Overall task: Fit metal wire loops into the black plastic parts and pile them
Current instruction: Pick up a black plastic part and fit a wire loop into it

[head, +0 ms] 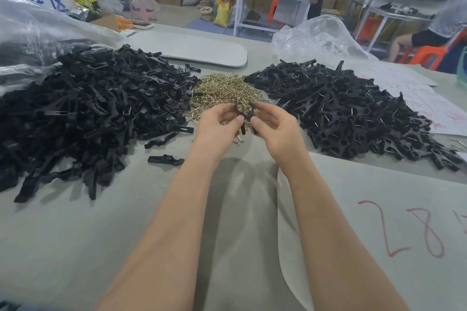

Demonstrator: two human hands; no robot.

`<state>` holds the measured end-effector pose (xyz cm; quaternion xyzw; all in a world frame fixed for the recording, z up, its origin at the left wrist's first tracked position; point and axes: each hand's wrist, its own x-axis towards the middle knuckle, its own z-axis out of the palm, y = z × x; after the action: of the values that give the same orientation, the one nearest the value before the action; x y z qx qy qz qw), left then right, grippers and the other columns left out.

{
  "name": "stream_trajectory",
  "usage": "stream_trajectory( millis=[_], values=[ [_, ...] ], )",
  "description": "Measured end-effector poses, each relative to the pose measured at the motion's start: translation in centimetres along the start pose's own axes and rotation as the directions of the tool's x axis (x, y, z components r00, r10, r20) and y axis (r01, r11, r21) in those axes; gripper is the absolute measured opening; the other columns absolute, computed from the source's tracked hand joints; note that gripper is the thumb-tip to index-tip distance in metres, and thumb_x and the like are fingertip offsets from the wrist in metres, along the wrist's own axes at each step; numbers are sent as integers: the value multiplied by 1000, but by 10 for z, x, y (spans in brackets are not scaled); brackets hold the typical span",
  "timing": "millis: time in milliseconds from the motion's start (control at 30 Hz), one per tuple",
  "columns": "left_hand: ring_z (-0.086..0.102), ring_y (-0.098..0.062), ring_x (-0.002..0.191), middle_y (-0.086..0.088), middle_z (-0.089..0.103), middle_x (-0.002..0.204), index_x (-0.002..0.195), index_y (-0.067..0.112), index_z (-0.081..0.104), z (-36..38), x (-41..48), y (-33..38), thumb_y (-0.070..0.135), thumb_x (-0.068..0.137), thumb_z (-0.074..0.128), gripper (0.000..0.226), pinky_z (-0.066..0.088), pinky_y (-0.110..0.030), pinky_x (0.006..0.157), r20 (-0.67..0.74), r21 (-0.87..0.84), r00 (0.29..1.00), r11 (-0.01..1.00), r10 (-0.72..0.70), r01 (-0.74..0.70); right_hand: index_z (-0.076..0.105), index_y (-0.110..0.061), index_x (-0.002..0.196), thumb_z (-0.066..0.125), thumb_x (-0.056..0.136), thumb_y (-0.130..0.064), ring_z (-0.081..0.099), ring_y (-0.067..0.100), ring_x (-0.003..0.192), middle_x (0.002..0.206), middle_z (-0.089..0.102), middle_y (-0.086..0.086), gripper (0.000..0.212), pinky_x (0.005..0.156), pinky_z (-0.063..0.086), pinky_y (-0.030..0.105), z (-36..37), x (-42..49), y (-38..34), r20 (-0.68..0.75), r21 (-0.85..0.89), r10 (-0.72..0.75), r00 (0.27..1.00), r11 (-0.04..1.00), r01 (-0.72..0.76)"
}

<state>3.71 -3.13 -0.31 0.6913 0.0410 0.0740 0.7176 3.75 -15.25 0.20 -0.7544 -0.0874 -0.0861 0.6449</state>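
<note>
Both hands meet at the centre of the frame above the wire heap. The left hand [219,121] has its grip closed, thumb and fingers pinching a black part [239,118]; the right hand [274,125] has its grip closed on a second black part [252,118], and the 2 pieces touch between the thumbs. Whether a wire is seated in either cannot be told.

Just behind the hands lies a heap of thin, brassy, bent wire loops [222,88], shiny and tangled. Left of centre is a large pile [88,111] of matte black plastic parts, long, flat and notched, with 2 strays near its lower right edge. At right a second pile [353,111] of black parts shows short brass wire ends sticking out.

The counter [75,235] is covered in dull grey felt-like sheet. At lower right a pale sheet [379,209] bears red handwritten "28". Crinkled clear plastic bags [316,35] sit behind the piles. Blue printed characters, one reading "区", show at upper left.
</note>
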Motion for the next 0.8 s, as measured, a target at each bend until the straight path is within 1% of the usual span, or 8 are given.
stream_trajectory(
  millis=[33,100,233,300,567,633,733,800],
  values=[
    [60,-16,92,-9,66,107,118,7,59,0,0,0,4,90,60,28,52,-34,88,-1,7,1000,1000,6,-6,56,0,119,56,90,2,60,15,87,92,62,5,29,86,52,27,0,0,1,-11,-11,-9,1000,1000,9],
    [60,-16,89,-9,67,103,116,9,62,0,0,0,6,89,62,27,50,-37,90,-5,26,1000,1000,17,-17,58,-5,109,58,89,2,61,15,89,92,62,0,22,86,52,23,0,1,1,-15,-38,-34,999,999,33],
    [59,-12,73,7,63,79,90,30,64,-1,-2,1,7,89,63,23,51,-38,86,8,26,999,999,40,-40,59,-7,105,58,88,4,61,12,86,90,63,-1,21,86,52,23,1,2,2,-18,-52,-55,998,997,54],
    [59,-13,74,7,63,77,83,33,63,-1,-3,1,7,89,63,27,51,-40,89,15,23,999,999,40,-40,60,-8,103,57,88,5,61,7,82,88,63,-1,20,83,52,20,0,2,3,-22,-48,-64,998,997,63],
    [56,-20,79,-8,60,83,88,32,68,-2,-7,4,4,90,59,30,48,-51,96,86,34,993,996,81,-84,62,-10,99,57,88,5,62,1,78,85,65,-3,20,80,51,16,-1,2,4,-15,-29,-71,997,997,71],
    [57,-18,79,-6,62,84,90,30,68,-2,-7,3,4,91,58,28,49,-46,94,86,19,993,997,75,-77,62,-11,98,57,88,5,63,1,77,85,66,-4,20,80,52,16,0,1,4,-14,-21,-68,998,998,67],
    [62,-9,80,-1,67,90,109,14,67,0,-7,3,1,95,51,25,56,-25,83,115,-63,991,997,62,-55,65,-13,98,58,89,3,64,4,77,86,68,0,19,82,53,21,-1,1,3,-37,-35,-56,998,998,55],
    [64,-4,79,0,68,92,114,13,63,-1,-7,5,-1,96,47,28,54,-16,77,134,-111,990,993,52,-37,66,-14,98,58,89,1,64,12,80,88,68,2,19,85,54,28,-2,1,2,-45,-35,-45,998,998,43]
  ],
)
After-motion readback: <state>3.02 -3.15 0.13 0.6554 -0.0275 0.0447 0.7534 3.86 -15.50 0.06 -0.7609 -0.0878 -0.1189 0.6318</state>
